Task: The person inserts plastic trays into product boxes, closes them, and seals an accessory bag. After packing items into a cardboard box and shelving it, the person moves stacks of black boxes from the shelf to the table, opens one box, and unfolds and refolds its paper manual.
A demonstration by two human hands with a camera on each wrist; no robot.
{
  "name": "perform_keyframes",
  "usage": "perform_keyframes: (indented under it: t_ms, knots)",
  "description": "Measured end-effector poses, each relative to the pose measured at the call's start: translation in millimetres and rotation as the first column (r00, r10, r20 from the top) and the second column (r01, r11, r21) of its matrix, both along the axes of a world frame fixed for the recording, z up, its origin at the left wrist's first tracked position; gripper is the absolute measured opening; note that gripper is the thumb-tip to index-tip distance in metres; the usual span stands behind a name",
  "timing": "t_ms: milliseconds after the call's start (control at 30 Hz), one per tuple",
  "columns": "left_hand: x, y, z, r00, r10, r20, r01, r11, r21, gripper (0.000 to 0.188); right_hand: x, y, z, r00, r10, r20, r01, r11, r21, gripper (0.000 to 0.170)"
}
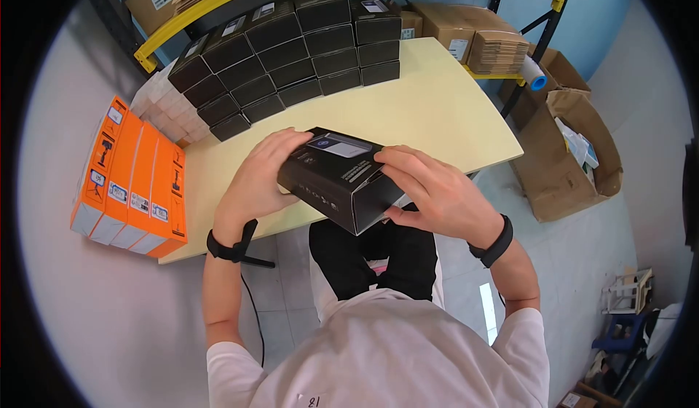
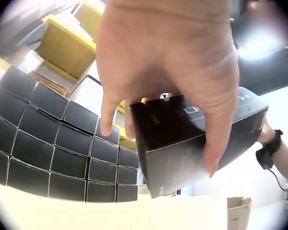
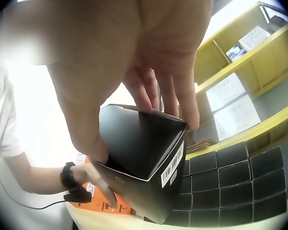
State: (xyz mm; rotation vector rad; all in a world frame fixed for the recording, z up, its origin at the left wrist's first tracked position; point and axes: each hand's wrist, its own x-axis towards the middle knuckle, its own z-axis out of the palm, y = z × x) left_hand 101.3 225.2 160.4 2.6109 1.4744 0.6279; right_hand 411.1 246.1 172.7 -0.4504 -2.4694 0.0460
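Observation:
Between both hands a black product box [image 1: 338, 175] is held tilted over the near edge of the table [image 1: 451, 117]. A picture of a light device and pale print show on its top face. The left hand [image 1: 255, 179] grips one end, its thumb [image 2: 216, 148] along a side and its other fingers over the far side. At the opposite end, the right hand [image 1: 444, 197] holds the box with fingers on the top edge and thumb lower down. A white barcode label [image 3: 172, 165] shows on the box in the right wrist view.
Stacked black boxes [image 1: 291, 51] line the back of the table. Orange boxes [image 1: 131, 182] stand at the left edge, near pale small boxes [image 1: 166, 106]. Right of the table are an open carton [image 1: 575, 168] and flattened cardboard [image 1: 499, 51]. A yellow-beamed shelf [image 1: 211, 11] rises behind.

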Motion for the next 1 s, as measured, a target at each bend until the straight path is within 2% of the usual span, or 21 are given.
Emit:
perform_keyframes:
  t_ms: [67,100,133,167,200,233,267,300,333,400,433,500,533,567,600,633,700,767,833,900,1000]
  knots:
    - [-12,-1,-10,0.985,0.1,0.14,-0.087,0.992,-0.094,0.092,4,-2,0,1.0,0.022,-0.018,-0.021,0.999,0.04,0.051]
    - [-23,-1,-14,0.985,0.099,0.142,-0.086,0.991,-0.099,0.092,6,-2,0,1.0,0.021,-0.016,-0.02,0.999,0.034,0.051]
    - [-37,0,-18,0.871,0.023,0.49,0.154,0.935,-0.318,0.094,8,-2,-1,0.999,0.034,0.015,-0.035,0.996,0.082,0.047]
    - [-44,0,-23,0.628,0.059,0.776,0.434,0.801,-0.412,0.097,9,-3,-2,0.998,0.053,0.046,-0.058,0.99,0.126,0.044]
    - [-46,6,-30,0.379,0.028,0.925,0.633,0.722,-0.281,0.086,9,-4,-5,0.996,0.068,0.048,-0.074,0.991,0.116,0.044]
    - [-50,8,-38,0.377,0.046,0.925,0.619,0.731,-0.288,0.086,9,-5,-9,0.995,0.089,0.051,-0.096,0.983,0.158,0.041]
    - [-53,10,-47,0.242,0.356,0.902,0.616,0.662,-0.427,0.075,8,-5,-11,0.993,0.11,0.053,-0.119,0.972,0.203,0.039]
    - [-56,12,-53,0.094,0.629,0.772,0.64,0.556,-0.531,0.065,6,-4,-13,0.991,0.126,0.053,-0.134,0.972,0.196,0.039]
    - [-58,16,-59,0.085,0.637,0.766,0.635,0.558,-0.534,0.065,6,-4,-15,0.985,0.147,0.095,-0.167,0.948,0.271,0.035]
    - [-57,25,-65,0.363,0.55,0.752,0.504,0.563,-0.655,0.055,5,-6,-14,0.978,0.158,0.135,-0.195,0.92,0.34,0.032]
    - [-46,23,-62,0.367,0.55,0.75,0.504,0.561,-0.657,0.055,4,-9,-9,0.988,0.102,0.12,-0.139,0.92,0.366,0.03]
    - [-23,14,-51,0.326,0.481,0.814,0.445,0.681,-0.581,0.048,6,-11,4,0.995,0.042,0.086,-0.073,0.915,0.397,0.029]
    - [-23,11,-53,0.312,0.462,0.831,0.376,0.743,-0.554,0.046,13,-11,11,0.998,0.025,0.059,-0.041,0.955,0.293,0.031]
    - [-25,11,-59,0.32,0.459,0.829,0.373,0.743,-0.555,0.046,18,-12,14,0.999,0.007,0.037,-0.013,0.983,0.183,0.034]
    - [-27,12,-67,0.278,0.419,0.864,0.364,0.787,-0.499,0.047,19,-12,8,0.997,0.004,-0.071,0.004,0.993,0.116,0.034]
    - [-26,11,-71,0.233,0.375,0.897,0.352,0.827,-0.438,0.048,16,-15,-1,0.997,0.004,-0.072,0.005,0.993,0.122,0.034]
    - [-16,5,-63,0.251,0.324,0.912,0.362,0.842,-0.399,0.05,-1,-24,-21,0.864,-0.164,-0.476,0.064,0.973,-0.22,0.034]
    - [-12,4,-67,0.147,0.275,0.95,0.352,0.883,-0.31,0.051,-15,-26,-28,0.812,-0.235,-0.534,0.123,0.964,-0.237,0.033]
    - [-14,4,-72,0.139,0.255,0.957,0.363,0.886,-0.288,0.05,-24,-25,-34,0.73,-0.298,-0.614,-0.002,0.899,-0.439,0.028]
    - [-17,4,-76,0.077,0.286,0.955,0.324,0.899,-0.296,0.05,-24,-19,-35,0.728,-0.283,-0.624,-0.006,0.908,-0.419,0.027]
    - [-19,3,-77,0.077,0.266,0.961,0.298,0.913,-0.277,0.049,-23,-16,-26,0.757,-0.264,-0.598,0.003,0.916,-0.401,0.026]
